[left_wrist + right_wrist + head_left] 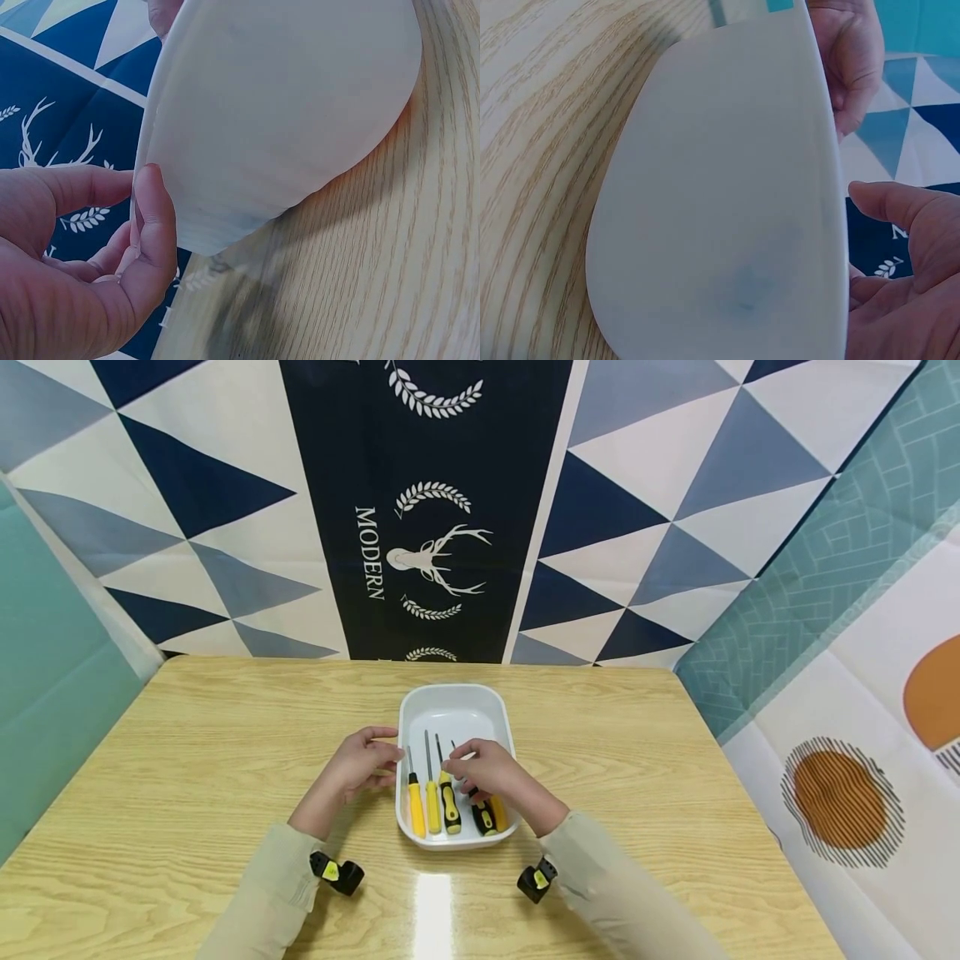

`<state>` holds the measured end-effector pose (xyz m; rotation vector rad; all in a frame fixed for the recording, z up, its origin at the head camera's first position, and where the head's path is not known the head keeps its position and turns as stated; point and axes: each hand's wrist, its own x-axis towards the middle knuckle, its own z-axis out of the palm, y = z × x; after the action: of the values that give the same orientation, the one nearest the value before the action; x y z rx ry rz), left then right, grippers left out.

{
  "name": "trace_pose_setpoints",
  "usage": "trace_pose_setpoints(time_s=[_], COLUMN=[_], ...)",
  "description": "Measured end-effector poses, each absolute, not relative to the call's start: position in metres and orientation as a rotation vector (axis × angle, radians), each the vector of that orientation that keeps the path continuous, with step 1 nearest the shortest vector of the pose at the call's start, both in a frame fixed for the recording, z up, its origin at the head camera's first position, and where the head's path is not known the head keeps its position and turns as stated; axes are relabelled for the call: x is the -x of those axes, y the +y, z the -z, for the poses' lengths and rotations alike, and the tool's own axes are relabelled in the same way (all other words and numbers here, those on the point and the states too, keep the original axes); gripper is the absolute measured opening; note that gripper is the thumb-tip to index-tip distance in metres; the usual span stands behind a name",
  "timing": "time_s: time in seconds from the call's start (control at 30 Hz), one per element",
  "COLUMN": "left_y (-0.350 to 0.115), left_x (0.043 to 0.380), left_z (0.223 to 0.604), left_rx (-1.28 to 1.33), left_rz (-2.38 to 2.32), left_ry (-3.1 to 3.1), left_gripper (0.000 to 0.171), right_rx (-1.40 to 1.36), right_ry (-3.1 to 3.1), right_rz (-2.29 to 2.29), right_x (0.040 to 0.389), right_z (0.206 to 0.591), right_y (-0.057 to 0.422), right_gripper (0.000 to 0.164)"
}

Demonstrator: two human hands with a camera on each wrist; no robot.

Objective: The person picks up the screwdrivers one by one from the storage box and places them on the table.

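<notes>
A white plastic tray (450, 714) stands on the table, with several yellow-handled screwdrivers lying lengthwise in it. At the tray's left side my left hand (365, 764) grips the rim, fingers bent over the edge and a digit against the outer wall (285, 90). My right hand (491, 770) hovers over the right part of the tray, above a black-and-yellow screwdriver (483, 818), whose shaft it hides. In the right wrist view one finger of the right hand (915, 262) points apart from the others. Some of its fingertips are hidden behind the tray wall (720, 172).
Inside the tray, a yellow-and-black screwdriver (416, 806), a slim yellow one (432, 806) and another black-and-yellow one (450, 806) lie side by side. The wooden table (247, 735) reaches back to a patterned cloth wall (450, 635). Small black cameras sit on both wrists.
</notes>
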<state>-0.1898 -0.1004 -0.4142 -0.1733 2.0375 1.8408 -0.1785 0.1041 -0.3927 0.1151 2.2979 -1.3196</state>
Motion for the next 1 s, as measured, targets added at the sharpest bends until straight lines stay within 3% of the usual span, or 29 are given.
trace_pose_setpoints(time_s=[1.0], left_y=[-0.102], left_x=[0.193], left_z=[0.422], left_rx=[0.164], left_rz=[-1.884], left_ry=[2.012], left_gripper=[0.047], right_rx=[-0.189], right_ry=[2.360], right_rz=[1.138], right_x=[0.181], right_z=[0.402], right_y=[0.092], right_gripper=[0.034])
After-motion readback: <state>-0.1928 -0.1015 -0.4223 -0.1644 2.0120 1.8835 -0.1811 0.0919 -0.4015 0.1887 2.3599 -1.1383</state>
